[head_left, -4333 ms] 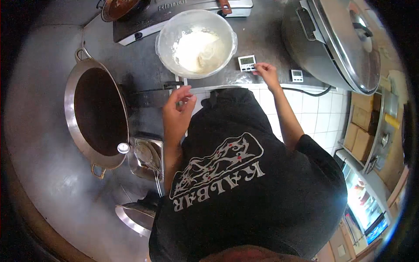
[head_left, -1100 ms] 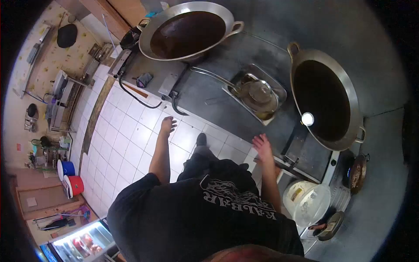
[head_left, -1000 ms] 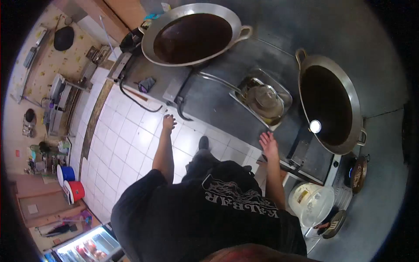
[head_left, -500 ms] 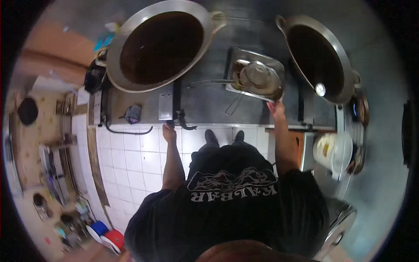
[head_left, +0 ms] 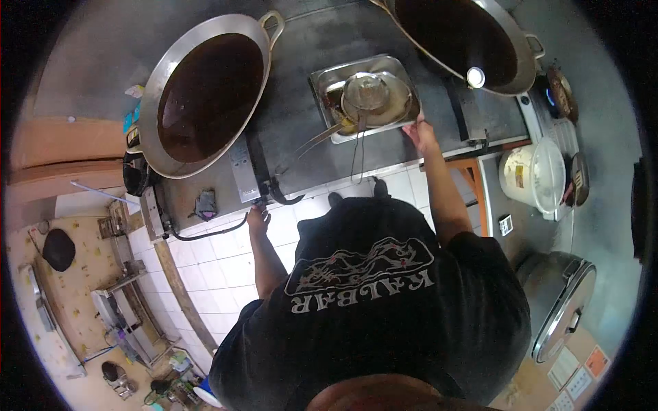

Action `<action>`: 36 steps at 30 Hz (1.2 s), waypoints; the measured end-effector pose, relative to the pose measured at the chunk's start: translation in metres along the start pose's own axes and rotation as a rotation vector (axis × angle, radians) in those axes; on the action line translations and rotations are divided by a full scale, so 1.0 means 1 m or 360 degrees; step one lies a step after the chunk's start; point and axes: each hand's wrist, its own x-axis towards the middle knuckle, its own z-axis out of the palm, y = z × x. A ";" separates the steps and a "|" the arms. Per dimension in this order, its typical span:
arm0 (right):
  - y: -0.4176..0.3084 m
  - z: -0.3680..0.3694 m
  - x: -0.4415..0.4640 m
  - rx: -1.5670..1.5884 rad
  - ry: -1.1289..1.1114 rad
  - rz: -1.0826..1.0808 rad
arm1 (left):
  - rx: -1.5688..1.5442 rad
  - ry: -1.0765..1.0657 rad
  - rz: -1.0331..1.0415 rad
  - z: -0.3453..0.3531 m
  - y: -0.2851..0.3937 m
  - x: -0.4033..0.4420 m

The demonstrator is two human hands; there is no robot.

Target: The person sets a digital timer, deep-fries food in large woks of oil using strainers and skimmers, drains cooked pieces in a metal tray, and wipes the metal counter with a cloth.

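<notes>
My left hand (head_left: 257,217) is at the front of the gas stove, its fingers closed around a control knob (head_left: 260,203) below the stove's metal panel (head_left: 242,171). My right hand (head_left: 419,134) grips the near right corner of a rectangular steel tray (head_left: 336,76) resting on the counter. Inside the tray lie a round wire strainer (head_left: 367,91) and another round, long-handled utensil (head_left: 393,109), their handles hanging over the near edge. Left of the tray stands a large wok (head_left: 154,127) of dark liquid (head_left: 212,96).
A second wok (head_left: 513,31) of dark liquid stands at the upper right, with a round dial (head_left: 475,77) at its rim. A dark cloth (head_left: 205,205) lies near the counter's front edge. To the right are a white bucket (head_left: 517,171) and a large lidded pot (head_left: 565,308).
My view has turned, so the woks, tray and counter edge appear tilted and shifted. Both hands remain at the same places, the left at the knob and the right on the tray.
</notes>
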 end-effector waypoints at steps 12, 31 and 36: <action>0.042 0.060 -0.051 -0.0189 -0.0354 -0.0100 | -0.0371 -0.0632 -0.0422 -0.022 0.013 0.006; 0.016 0.000 -0.044 -0.0800 -0.0979 -0.0047 | 0.0949 -0.1517 -0.0384 0.267 0.040 -0.181; 0.012 0.028 -0.045 -0.0288 -0.1118 -0.0088 | 0.0076 -0.1629 -0.0868 0.302 0.035 -0.159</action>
